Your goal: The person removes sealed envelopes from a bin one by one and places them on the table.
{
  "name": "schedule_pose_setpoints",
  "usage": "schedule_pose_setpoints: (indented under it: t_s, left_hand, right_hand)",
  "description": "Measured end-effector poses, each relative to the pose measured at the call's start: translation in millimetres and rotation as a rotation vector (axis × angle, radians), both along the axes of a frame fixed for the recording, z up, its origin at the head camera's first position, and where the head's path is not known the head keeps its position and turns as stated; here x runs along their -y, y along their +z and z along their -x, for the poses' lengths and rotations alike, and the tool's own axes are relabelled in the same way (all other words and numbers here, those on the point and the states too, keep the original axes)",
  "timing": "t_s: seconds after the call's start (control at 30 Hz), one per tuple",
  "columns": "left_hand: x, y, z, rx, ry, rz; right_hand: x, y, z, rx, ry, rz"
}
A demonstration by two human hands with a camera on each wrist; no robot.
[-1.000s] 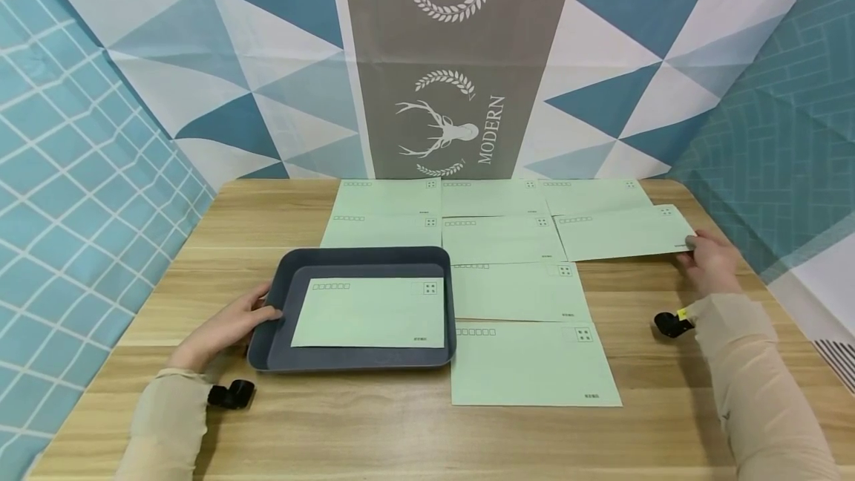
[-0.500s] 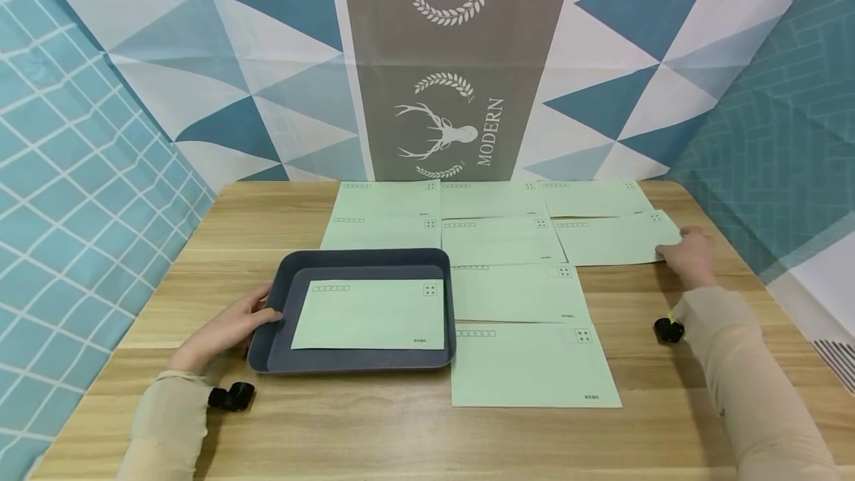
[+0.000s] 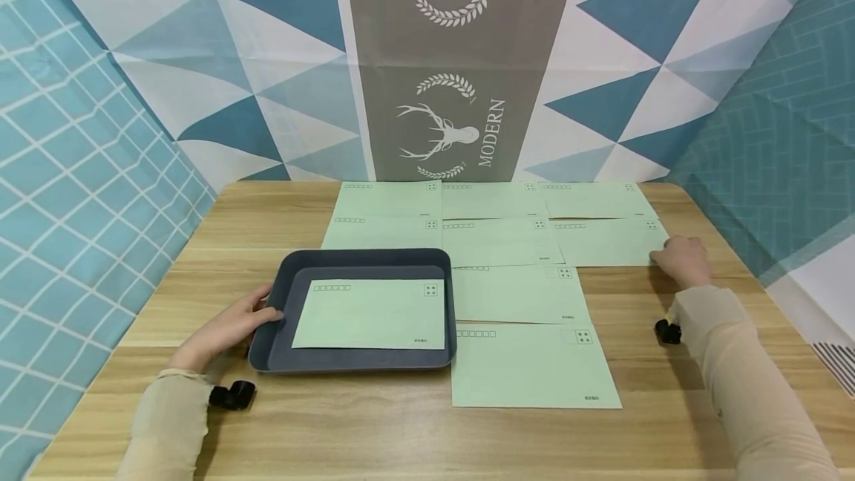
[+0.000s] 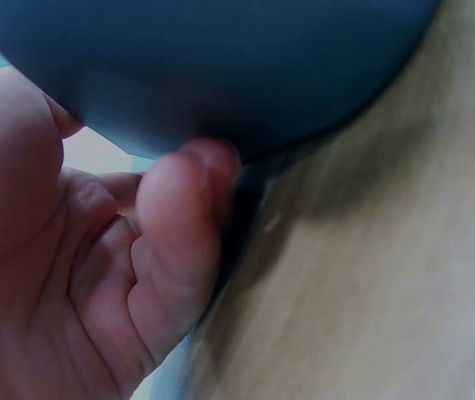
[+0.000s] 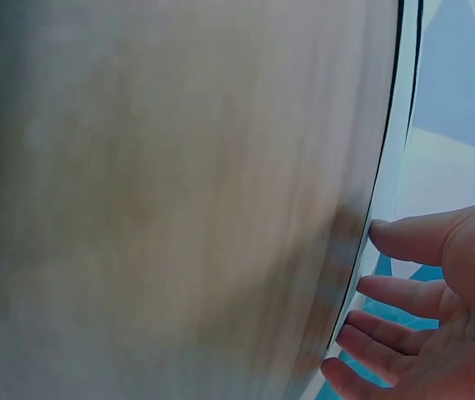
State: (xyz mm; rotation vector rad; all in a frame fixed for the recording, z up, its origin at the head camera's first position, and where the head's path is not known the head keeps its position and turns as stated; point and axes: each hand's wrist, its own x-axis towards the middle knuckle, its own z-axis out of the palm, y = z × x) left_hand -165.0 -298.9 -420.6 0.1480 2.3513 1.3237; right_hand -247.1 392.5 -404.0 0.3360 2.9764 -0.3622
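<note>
A dark grey tray lies on the wooden table, with one pale green envelope inside. My left hand grips the tray's left wall, thumb over the rim. In the left wrist view, curled fingers press against the tray's outer side. My right hand is at the right end of a flat envelope in the second row. Seen from the right wrist, the thumb and nearly straight fingers touch along the envelope's edge without curling round it.
Several more green envelopes lie in rows, including a back-right one and a front one. The tray overlaps some of them. A patterned cloth hangs behind the table, with blue cloths at both sides.
The right-hand envelope was tilted with its right end raised; it now lies flat below the back-row envelope. My right hand has moved left and loosened its pinch. Left hand and tray stay put.
</note>
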Motion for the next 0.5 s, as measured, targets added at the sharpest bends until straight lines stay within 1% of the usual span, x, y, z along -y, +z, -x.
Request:
schedule_pose_setpoints:
  t_s: [0.1,0.17,0.37,0.43,0.5]
  left_hand:
    - [0.1,-0.9,-0.4,0.007,-0.002,-0.018]
    - [0.5,-0.9,-0.8,0.012,-0.002,-0.019]
    - [1.0,1.2,0.0,-0.002,-0.001,0.013]
    - [0.6,1.8,0.7,0.000,0.001,0.014]
    - [0.3,2.0,1.0,0.001,-0.001,0.016]
  right_hand:
    - [0.5,0.2,-1.2,0.023,-0.014,0.011]
    - [0.5,0.5,-1.5,0.032,0.000,0.005]
    - [0.6,3.0,0.7,0.061,0.014,0.010]
    - [0.4,3.4,0.8,0.060,0.005,0.020]
    - [0.2,3.5,-0.1,0.037,0.006,0.026]
